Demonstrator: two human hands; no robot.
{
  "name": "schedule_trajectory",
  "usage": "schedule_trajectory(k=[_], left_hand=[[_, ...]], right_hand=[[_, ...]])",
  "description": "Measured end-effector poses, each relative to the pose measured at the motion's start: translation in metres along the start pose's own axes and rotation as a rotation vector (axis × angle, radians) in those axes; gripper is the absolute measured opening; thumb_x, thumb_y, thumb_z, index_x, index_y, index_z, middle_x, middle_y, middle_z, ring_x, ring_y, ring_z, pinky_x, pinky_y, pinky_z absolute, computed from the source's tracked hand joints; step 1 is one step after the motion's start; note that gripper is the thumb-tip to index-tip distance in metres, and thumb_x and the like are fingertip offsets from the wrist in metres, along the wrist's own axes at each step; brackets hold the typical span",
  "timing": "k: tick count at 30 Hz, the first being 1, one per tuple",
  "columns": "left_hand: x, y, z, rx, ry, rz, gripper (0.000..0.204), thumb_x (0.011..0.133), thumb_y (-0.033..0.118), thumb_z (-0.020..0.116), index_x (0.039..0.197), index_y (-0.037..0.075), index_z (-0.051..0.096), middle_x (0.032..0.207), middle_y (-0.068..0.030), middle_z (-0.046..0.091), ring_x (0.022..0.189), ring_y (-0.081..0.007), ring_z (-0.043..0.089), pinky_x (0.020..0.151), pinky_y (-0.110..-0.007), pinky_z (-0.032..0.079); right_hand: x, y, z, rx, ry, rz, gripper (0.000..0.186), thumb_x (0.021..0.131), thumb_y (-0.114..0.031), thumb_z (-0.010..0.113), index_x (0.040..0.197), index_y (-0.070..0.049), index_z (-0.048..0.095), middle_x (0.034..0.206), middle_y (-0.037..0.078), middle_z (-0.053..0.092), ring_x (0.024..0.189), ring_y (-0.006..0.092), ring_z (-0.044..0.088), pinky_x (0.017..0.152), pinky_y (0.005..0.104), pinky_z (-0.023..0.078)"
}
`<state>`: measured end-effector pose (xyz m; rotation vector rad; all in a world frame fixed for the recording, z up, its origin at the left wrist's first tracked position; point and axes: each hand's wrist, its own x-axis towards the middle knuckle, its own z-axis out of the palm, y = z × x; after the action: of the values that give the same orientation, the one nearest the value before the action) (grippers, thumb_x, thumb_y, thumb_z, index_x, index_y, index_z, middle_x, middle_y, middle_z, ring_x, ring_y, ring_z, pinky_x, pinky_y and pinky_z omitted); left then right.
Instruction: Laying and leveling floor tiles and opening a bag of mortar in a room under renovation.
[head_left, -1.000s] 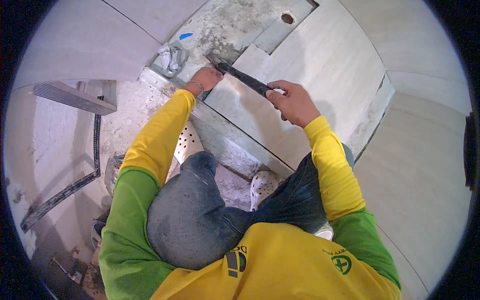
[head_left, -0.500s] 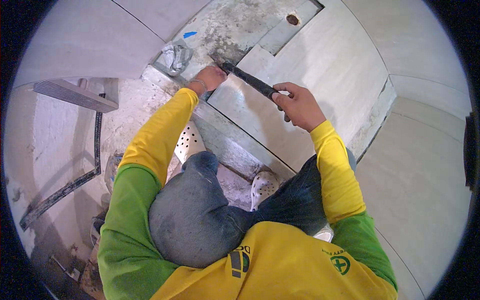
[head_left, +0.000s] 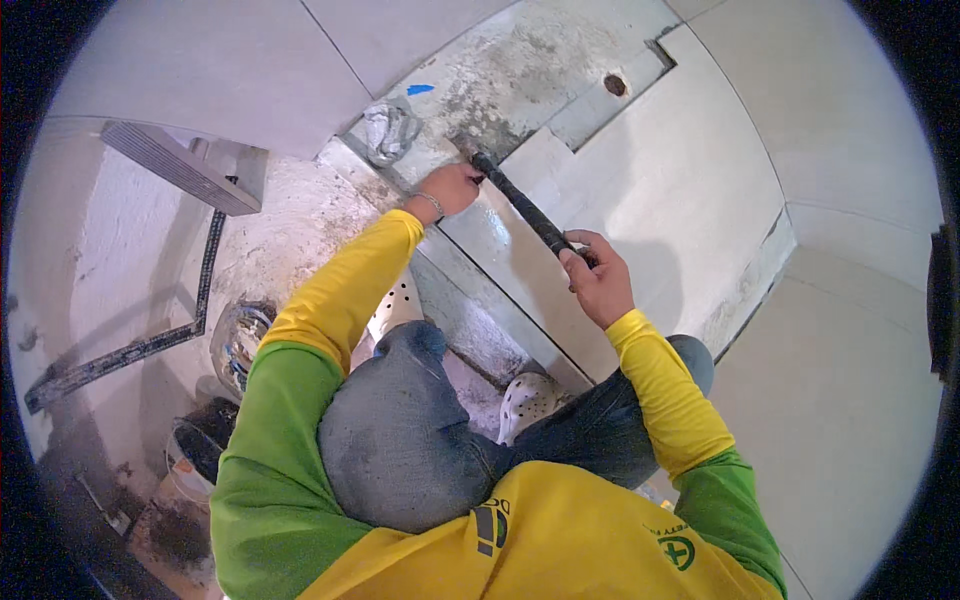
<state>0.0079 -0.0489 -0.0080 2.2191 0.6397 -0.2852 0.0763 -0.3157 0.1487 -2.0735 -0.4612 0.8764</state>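
Note:
My right hand (head_left: 598, 278) is closed around the near end of a long black-handled tool (head_left: 525, 210), held slantwise above a large pale floor tile (head_left: 620, 190). The tool's far end reaches the tile's left corner, right beside my left hand (head_left: 448, 190). That hand is closed at the tile's left edge, its fingertips on a small dark piece that I cannot make out. Beyond both hands, rough stained cement (head_left: 500, 90) borders the tile's stepped cut-out. A round rusty drain hole (head_left: 615, 85) lies in a strip beside that cut-out.
A crumpled plastic bag (head_left: 390, 132) and a blue scrap (head_left: 420, 89) lie beyond my left hand. Left of me are a black angled square (head_left: 120, 362), a grey ribbed tile edge (head_left: 180, 165) and buckets (head_left: 195, 450). My feet in white clogs (head_left: 527, 400) rest below the step (head_left: 480, 310).
The view has shifted, so the floor sits lower and further right. My right hand has come slightly closer to me with the tool. The left hand stays at the tile edge.

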Motion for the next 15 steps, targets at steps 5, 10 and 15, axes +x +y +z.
schedule_trajectory(k=[5, 10, 15], left_hand=[[-0.023, 0.022, 0.0, 0.003, 0.104, 0.113, 0.037, 0.08, 0.015, 0.051, 0.114, 0.009, 0.064, 0.106, -0.02, 0.064, 0.095, -0.0384, 0.061, 0.087, -0.044, 0.049], [-0.061, 0.022, -0.018, -0.037, 0.291, 0.209, 0.042, 0.075, 0.002, 0.051, 0.115, 0.007, 0.063, 0.111, -0.0184, 0.063, 0.103, -0.037, 0.058, 0.093, -0.041, 0.045], [-0.128, -0.012, -0.054, -0.076, 0.515, 0.111, 0.04, 0.078, 0.003, 0.053, 0.117, 0.009, 0.062, 0.113, -0.0183, 0.062, 0.107, -0.0345, 0.057, 0.094, -0.04, 0.045]], right_hand=[[0.025, 0.001, 0.011, -0.105, 0.076, -0.169, 0.028, 0.087, -0.022, 0.062, 0.111, -0.008, 0.06, 0.084, 0.016, 0.064, 0.066, 0.0225, 0.061, 0.062, 0.0318, 0.05], [0.055, -0.016, 0.044, -0.238, 0.224, -0.394, 0.031, 0.087, -0.02, 0.059, 0.114, -0.005, 0.058, 0.097, 0.019, 0.062, 0.084, 0.032, 0.061, 0.074, 0.0386, 0.05], [0.069, -0.032, 0.123, -0.31, 0.318, -0.29, 0.048, 0.083, -0.017, 0.058, 0.127, -0.002, 0.044, 0.11, 0.027, 0.053, 0.1, 0.0409, 0.053, 0.086, 0.045, 0.044]])
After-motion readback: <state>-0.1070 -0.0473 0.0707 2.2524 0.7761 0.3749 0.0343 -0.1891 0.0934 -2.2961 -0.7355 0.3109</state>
